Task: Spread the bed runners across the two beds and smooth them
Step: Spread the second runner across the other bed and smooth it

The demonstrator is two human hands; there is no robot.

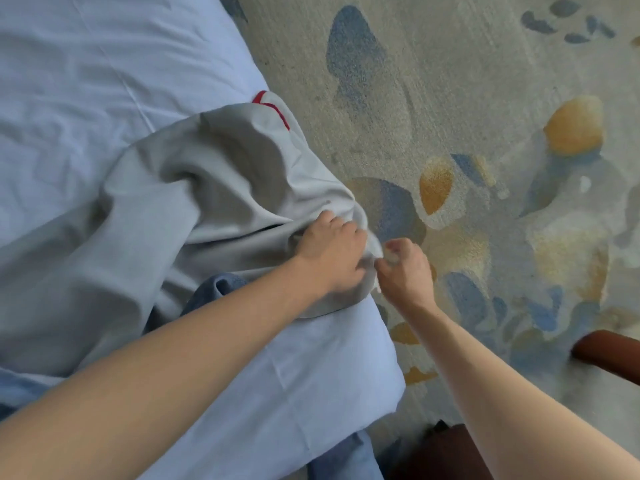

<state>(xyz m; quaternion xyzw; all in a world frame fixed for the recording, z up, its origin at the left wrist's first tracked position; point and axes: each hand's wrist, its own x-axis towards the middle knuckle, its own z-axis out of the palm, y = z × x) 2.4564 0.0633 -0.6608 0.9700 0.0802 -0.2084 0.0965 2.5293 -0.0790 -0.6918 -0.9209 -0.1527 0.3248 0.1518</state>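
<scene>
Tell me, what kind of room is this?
Probably a hotel bedroom: a bed with pale sheets, a grey bed runner being laid over it, and a patterned carpet.

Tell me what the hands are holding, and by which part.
Both hold the grey bed runner at its bunched end by the bed's edge: left hand grips a fold, right hand pinches the edge.

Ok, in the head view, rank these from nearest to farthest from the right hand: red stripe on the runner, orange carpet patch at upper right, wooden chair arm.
From the right hand, at the bed's edge:
1. Red stripe, up-left on the grey bed runner.
2. Wooden chair arm, lower right.
3. Orange carpet patch, upper right.
The chair arm and the patch are close; treat that order loosely.
</scene>
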